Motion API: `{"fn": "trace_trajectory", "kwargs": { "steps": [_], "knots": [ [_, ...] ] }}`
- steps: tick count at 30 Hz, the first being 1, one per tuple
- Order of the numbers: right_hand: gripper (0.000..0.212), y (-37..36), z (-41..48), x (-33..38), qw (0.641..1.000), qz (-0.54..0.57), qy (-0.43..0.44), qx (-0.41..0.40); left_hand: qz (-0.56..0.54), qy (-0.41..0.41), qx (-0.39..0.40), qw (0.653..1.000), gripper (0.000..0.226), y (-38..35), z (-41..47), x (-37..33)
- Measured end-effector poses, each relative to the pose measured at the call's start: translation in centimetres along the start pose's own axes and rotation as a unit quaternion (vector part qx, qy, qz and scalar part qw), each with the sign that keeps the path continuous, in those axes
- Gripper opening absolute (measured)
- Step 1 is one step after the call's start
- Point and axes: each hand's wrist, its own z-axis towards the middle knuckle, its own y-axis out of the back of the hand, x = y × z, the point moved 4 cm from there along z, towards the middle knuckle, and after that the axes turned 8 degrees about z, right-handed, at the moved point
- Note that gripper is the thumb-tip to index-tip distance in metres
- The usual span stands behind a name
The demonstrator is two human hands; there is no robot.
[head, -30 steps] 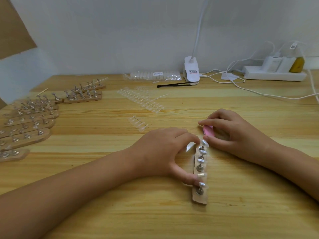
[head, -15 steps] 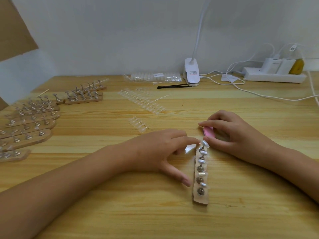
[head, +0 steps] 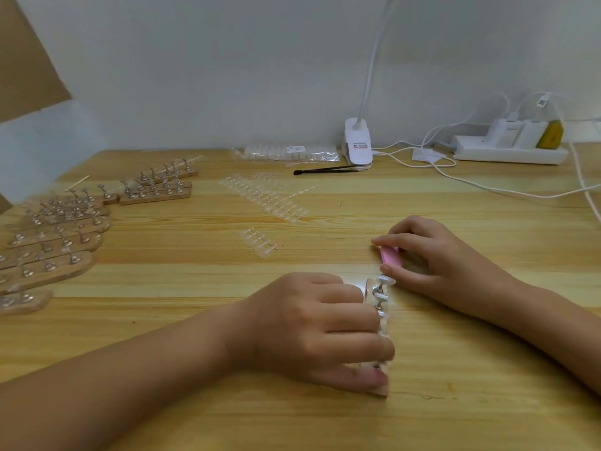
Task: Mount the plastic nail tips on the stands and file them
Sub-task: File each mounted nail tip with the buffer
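Fingers (head: 354, 319) of the left hand (head: 312, 330) curl over the near half of the wooden stand (head: 381, 296), thumb against its near end, clamping it to the worktop (head: 455, 402). At one o'clock from it the right hand (head: 432, 255) pinches the pink file (head: 389, 255) between forefinger and thumb, just beside the nail tip (head: 388, 281) mounted on the stand's farthest post. Filing looks like the step in hand. It should go best with the stand pinned flat and the file laid lightly along the tip's edge and stroked one way, since a hard push could pop the tip off its post.

Farther out, at eleven o'clock, loose strips of tips (head: 260, 240) lie on the pale wood, and spare stands (head: 58, 236) crowd nine to ten o'clock. Along the white wall (head: 227, 76) at twelve — a clip lamp (head: 357, 148), a bag of tips (head: 286, 153) and, toward two o'clock, a power strip (head: 507, 153) with trailing cables.
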Motion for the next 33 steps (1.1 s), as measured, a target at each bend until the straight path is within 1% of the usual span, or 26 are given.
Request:
{"fn": "trace_trajectory", "kwargs": {
  "steps": [4,7,9,10,11,12,13,14,15,16,17,18,20,21,23,26,28,30,32,33],
  "knots": [
    [0.056,0.0,0.0,0.1,1.0,0.008,-0.011,0.011,0.009,-0.042,-0.019,0.999,0.017,0.2,-0.2,-0.4],
    [0.057,0.0,0.0,0.1,1.0,0.012,-0.009,0.012,0.027,-0.073,-0.031,0.997,0.015,0.3,-0.4,-0.7],
    [0.055,0.0,0.0,-0.1,0.999,0.025,-0.023,0.017,-0.005,-0.051,-0.048,0.997,0.014,0.3,-0.4,-0.7],
    [0.052,0.0,0.1,-0.2,0.998,0.047,-0.039,0.014,-0.05,-0.018,-0.065,0.996,0.014,0.4,-0.3,-0.5],
    [0.048,0.1,0.2,-0.3,0.995,0.082,-0.058,0.003,-0.118,0.034,-0.081,0.989,0.014,0.4,-0.2,0.0],
    [0.044,0.3,0.3,-0.4,0.989,0.124,-0.077,-0.015,-0.202,0.106,-0.09,0.969,0.015,0.4,-0.2,0.7],
    [0.04,0.5,0.4,-0.5,0.981,0.166,-0.095,-0.036,-0.289,0.197,-0.091,0.933,0.014,0.2,-0.2,1.5],
    [0.038,0.8,0.5,-0.6,0.971,0.205,-0.112,-0.055,-0.362,0.293,-0.086,0.881,0.014,-0.2,-0.4,2.4],
    [0.035,1.1,0.5,-0.6,0.96,0.239,-0.126,-0.073,-0.419,0.376,-0.08,0.822,0.014,-0.7,-0.7,3.0],
    [0.033,1.3,0.5,-0.8,0.951,0.263,-0.139,-0.088,-0.459,0.441,-0.074,0.768,0.013,-1.3,-1.1,3.6],
    [0.031,1.5,0.5,-0.9,0.943,0.279,-0.15,-0.1,-0.482,0.488,-0.067,0.725,0.013,-1.8,-1.4,4.1],
    [0.03,1.6,0.5,-0.9,0.936,0.295,-0.16,-0.107,-0.498,0.521,-0.059,0.691,0.012,-2.3,-1.6,4.5],
    [0.031,1.6,0.4,-0.8,0.919,0.337,-0.171,-0.109,-0.531,0.558,-0.053,0.636,0.009,-2.9,-1.9,5.0],
    [0.032,1.6,0.4,-0.7,0.913,0.355,-0.17,-0.109,-0.546,0.567,-0.053,0.614,0.006,-3.1,-2.0,5.2],
    [0.033,1.6,0.4,-0.4,0.909,0.365,-0.163,-0.116,-0.565,0.578,-0.05,0.587,0.01,-3.4,-2.1,5.5],
    [0.035,1.7,0.4,0.0,0.915,0.353,-0.147,-0.13,-0.592,0.574,-0.042,0.564,0.017,-3.5,-2.1,5.6],
    [0.036,1.8,0.4,0.3,0.919,0.347,-0.13,-0.137,-0.61,0.56,-0.042,0.559,0.021,-3.5,-2.1,5.7],
    [0.036,1.9,0.3,0.7,0.914,0.361,-0.107,-0.153,-0.616,0.556,-0.047,0.556,0.027,-3.5,-2.1,5.7],
    [0.035,1.9,0.1,1.2,0.914,0.366,-0.071,-0.161,-0.613,0.558,-0.052,0.556,0.032,-3.6,-2.1,5.7],
    [0.034,1.8,0.0,1.6,0.918,0.361,-0.051,-0.157,-0.612,0.557,-0.052,0.559,0.03,-3.6,-2.1,5.8]
  ]
}}
